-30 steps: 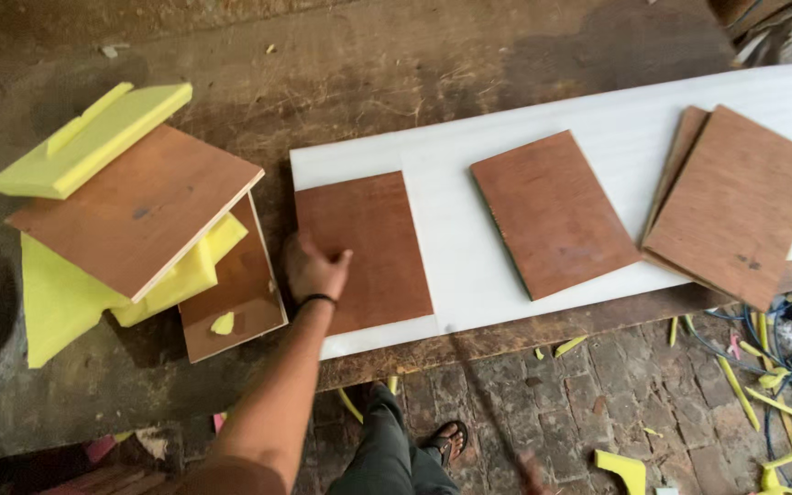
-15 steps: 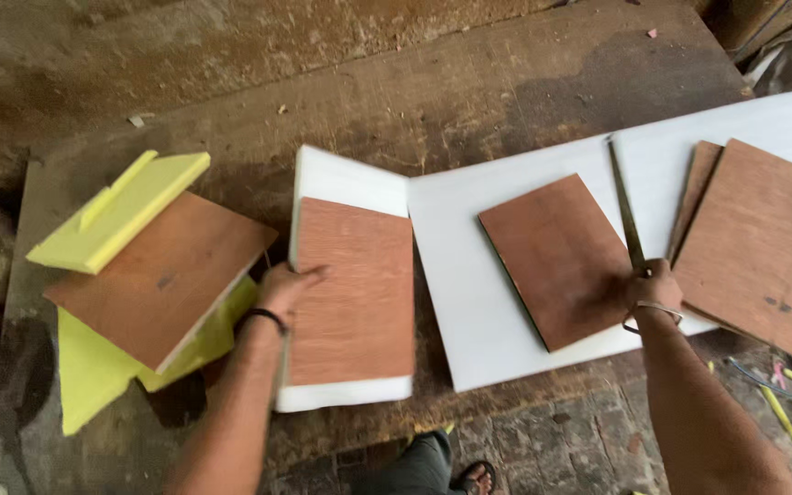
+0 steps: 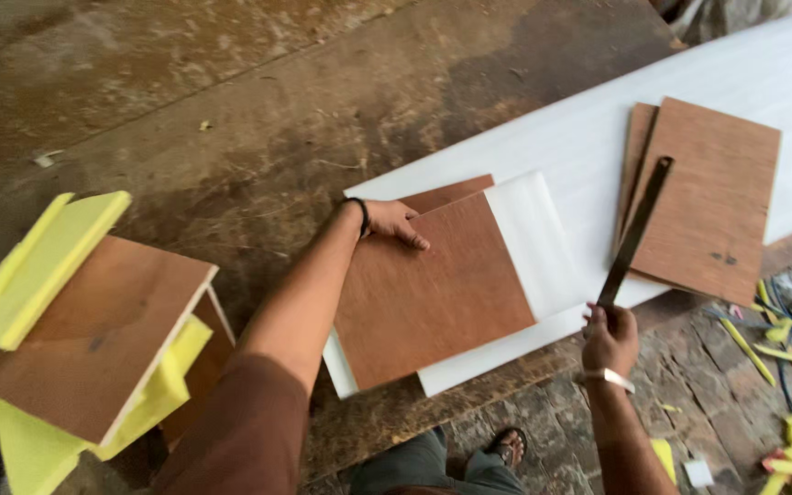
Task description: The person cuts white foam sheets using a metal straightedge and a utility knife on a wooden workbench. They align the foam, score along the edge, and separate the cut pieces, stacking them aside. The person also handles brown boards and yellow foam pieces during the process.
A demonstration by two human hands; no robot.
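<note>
We see a board lying on the folded sheet upon the workbench, the left hand resting at its far edge. To its right lie two stacked boards, with a long blade crossing their left edge, held by the right hand. Far left sits a pile of boards and foam pieces.

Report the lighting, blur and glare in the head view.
Head view: soft daylight, no hard shadows; the white foam sheet washes out toward the top right; the left hand on the brown board is sharp; the right hand holds a dark blade, slightly soft.
</note>
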